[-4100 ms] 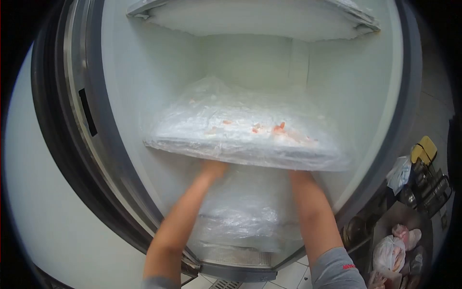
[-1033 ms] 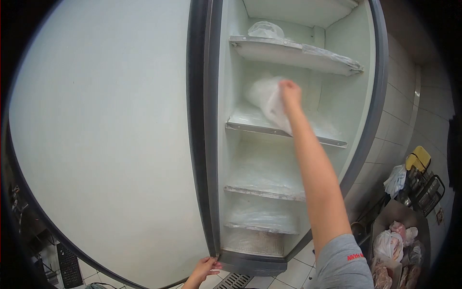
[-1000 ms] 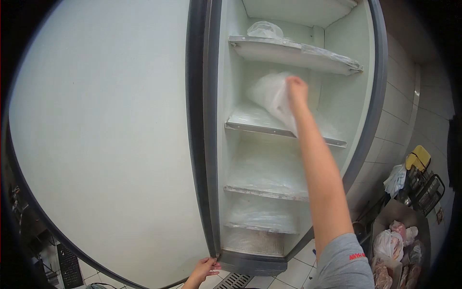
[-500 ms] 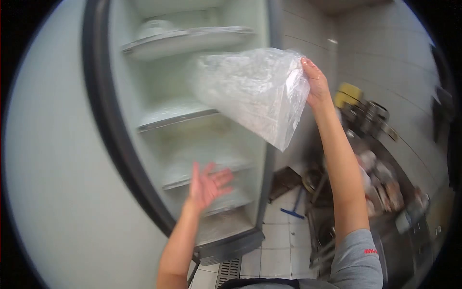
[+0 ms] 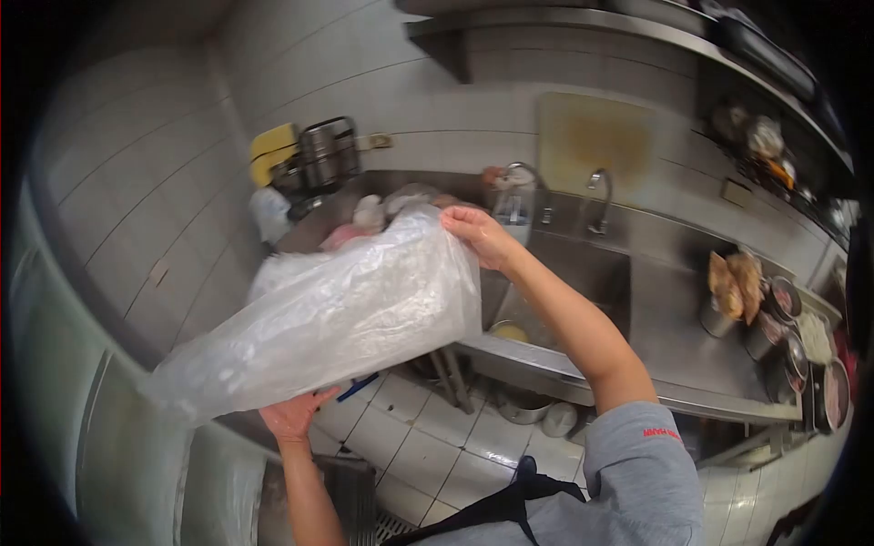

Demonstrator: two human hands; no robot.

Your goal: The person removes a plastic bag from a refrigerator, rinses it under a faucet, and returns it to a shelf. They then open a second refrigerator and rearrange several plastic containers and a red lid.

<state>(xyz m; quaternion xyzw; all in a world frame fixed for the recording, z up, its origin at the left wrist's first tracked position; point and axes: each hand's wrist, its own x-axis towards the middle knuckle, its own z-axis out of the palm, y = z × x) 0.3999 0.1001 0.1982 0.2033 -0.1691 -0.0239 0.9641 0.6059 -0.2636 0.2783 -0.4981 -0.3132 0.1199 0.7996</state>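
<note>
A large clear plastic bag (image 5: 337, 314) hangs stretched out in front of me, wide and slanting down to the left. Its upper right corner is pinched in my right hand (image 5: 475, 235), fingers closed on the film. Under the lower left edge of the bag is my left hand (image 5: 289, 417), its thumb spread out to the right. The other fingers of this hand are partly covered by the film, and it looks open. Behind the bag, wrapped packages (image 5: 369, 214) lie in the left part of a steel sink.
A sink basin (image 5: 583, 273) with two taps adjoins a steel counter (image 5: 674, 318). Pots and containers (image 5: 783, 355) crowd its right end. A cutting board (image 5: 592, 146) leans on the wall below a shelf (image 5: 583, 18). The refrigerator (image 5: 127, 437) stands at lower left, above a tiled floor (image 5: 410, 437).
My view has turned right, from the open refrigerator to the sink. The bag has come along in my right hand and now spreads wider, and my left hand has come up to its lower edge.
</note>
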